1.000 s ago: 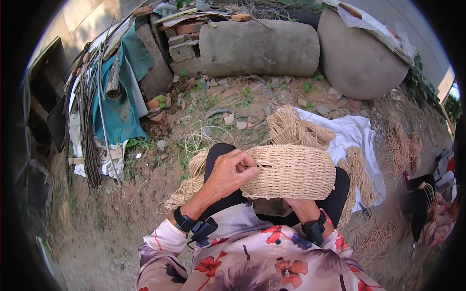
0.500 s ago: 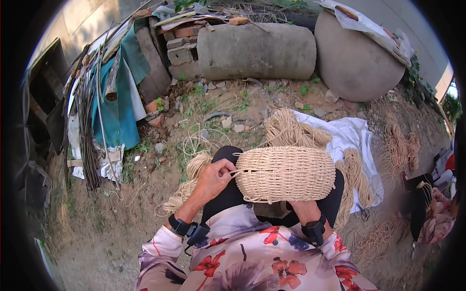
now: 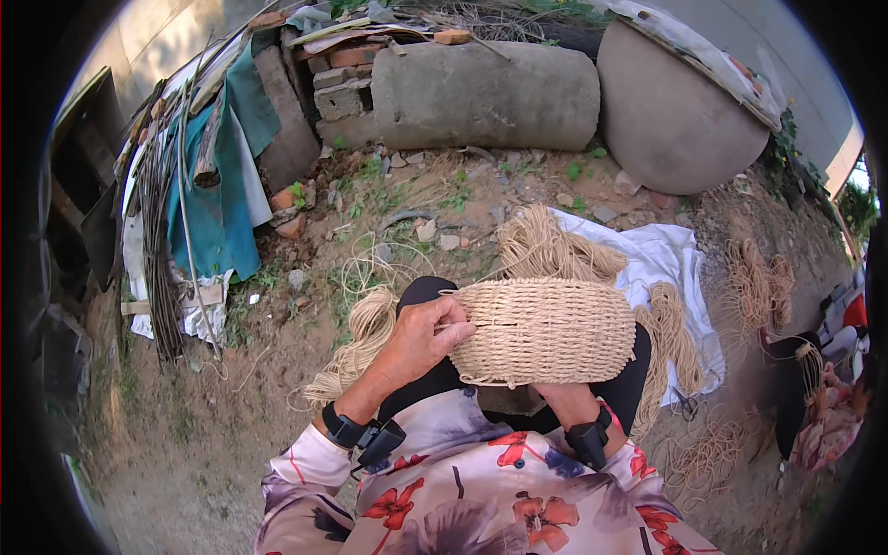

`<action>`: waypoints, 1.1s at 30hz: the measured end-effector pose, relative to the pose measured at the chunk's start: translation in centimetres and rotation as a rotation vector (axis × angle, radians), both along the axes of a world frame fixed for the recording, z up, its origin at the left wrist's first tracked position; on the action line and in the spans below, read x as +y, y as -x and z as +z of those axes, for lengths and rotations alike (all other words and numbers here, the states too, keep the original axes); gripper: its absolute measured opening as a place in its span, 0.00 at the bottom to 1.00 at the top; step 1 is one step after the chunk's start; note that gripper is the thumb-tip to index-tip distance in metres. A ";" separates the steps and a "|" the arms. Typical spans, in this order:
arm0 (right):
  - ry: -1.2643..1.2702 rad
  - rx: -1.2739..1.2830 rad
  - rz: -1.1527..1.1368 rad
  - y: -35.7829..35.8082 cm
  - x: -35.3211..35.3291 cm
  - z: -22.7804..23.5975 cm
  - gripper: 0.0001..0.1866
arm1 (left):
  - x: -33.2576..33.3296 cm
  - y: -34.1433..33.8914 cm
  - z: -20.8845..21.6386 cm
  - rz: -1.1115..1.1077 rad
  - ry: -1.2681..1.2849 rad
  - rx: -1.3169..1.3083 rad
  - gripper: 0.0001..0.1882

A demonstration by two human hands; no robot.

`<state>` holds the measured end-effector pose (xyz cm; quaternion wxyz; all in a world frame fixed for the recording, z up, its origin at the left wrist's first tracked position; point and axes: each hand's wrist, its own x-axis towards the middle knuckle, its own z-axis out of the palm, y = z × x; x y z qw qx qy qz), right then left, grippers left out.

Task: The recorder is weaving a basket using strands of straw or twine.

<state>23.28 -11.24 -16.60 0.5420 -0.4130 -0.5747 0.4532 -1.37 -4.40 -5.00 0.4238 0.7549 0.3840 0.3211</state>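
A woven basket (image 3: 555, 328) of pale straw-coloured cord rests across my knees, its ribbed side facing up. My left hand (image 3: 427, 340) is at the basket's left end, thumb and fingers pinched on a thin cord (image 3: 446, 324) against the weave. A dark slit runs between the rows just right of my fingertips. My right hand (image 3: 566, 398) reaches under the basket's near edge; its fingers are hidden there, so their grip does not show.
Coils of cord lie by my left knee (image 3: 356, 347), beyond the basket (image 3: 546, 245) and on a white sheet (image 3: 689, 268). Scissors (image 3: 684, 404) lie near the sheet. Another person (image 3: 823, 416) sits at right. A concrete cylinder (image 3: 486, 97) stands at the far side.
My left hand has moved slightly right and onto the basket's end, its fingertips now against the weave. The cord stretch that showed between hand and basket is mostly covered. My right hand stays under the basket.
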 end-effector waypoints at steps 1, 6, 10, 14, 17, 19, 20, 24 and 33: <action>0.086 0.460 0.140 0.4 0.2 -0.2 0.36 | 0.2 0.1 -0.5 0.001 0.094 0.024 0.10; 0.060 1.052 0.408 2.6 1.1 -1.1 0.33 | 0.1 -0.2 -2.2 0.027 0.258 -0.224 0.12; 0.062 1.203 0.495 3.4 1.4 -0.2 0.33 | -0.6 -1.0 -1.0 0.085 0.220 -0.203 0.13; 0.040 1.046 0.385 2.5 0.6 0.9 0.31 | -1.7 -3.0 2.0 0.038 0.064 -0.135 0.11; 0.012 0.628 0.151 1.6 -0.5 1.4 0.30 | -2.2 -4.6 4.0 0.016 -0.150 -0.091 0.09; -0.010 0.361 0.031 1.3 -1.1 1.8 0.29 | -2.3 -5.7 4.6 0.011 -0.197 -0.005 0.09; -0.024 0.267 -0.010 1.1 -1.3 2.1 0.28 | -2.2 -6.2 4.8 0.005 -0.214 0.011 0.09; -0.053 -0.011 -0.132 0.8 -1.7 3.1 0.27 | -1.7 -7.9 4.8 0.000 -0.242 0.001 0.09; -0.051 0.022 -0.152 -0.1 -1.4 3.1 0.25 | -0.2 -6.6 5.2 -0.039 0.061 -0.208 0.08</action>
